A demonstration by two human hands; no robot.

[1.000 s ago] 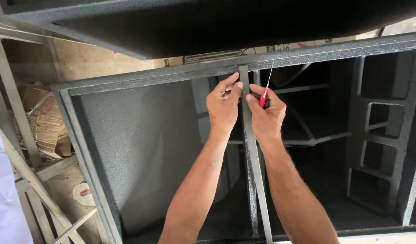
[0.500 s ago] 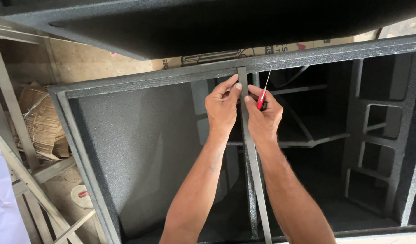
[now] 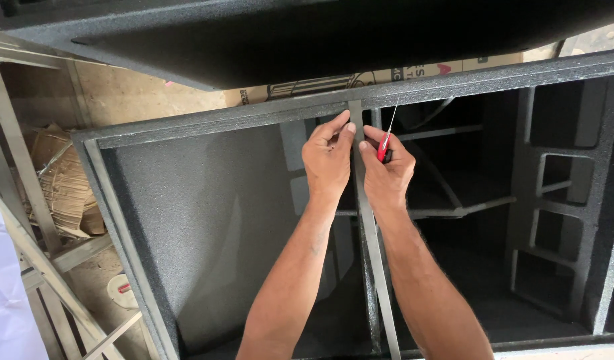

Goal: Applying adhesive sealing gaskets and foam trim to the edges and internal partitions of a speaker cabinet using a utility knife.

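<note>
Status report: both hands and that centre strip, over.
Left hand pinching the grey centre strip near its top. Right hand on the strip too, holding a red-handled tool. Black speaker cabinet open, nothing blocking the hands.

left grip (image 3: pixel 328 160) pinching, right grip (image 3: pixel 387 175) curled, forearms extended

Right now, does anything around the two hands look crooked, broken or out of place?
Nothing stands out. The left hand and right hand press on the grey centre strip, which runs straight down the black cabinet. The right hand holds a red-handled tool.
</note>
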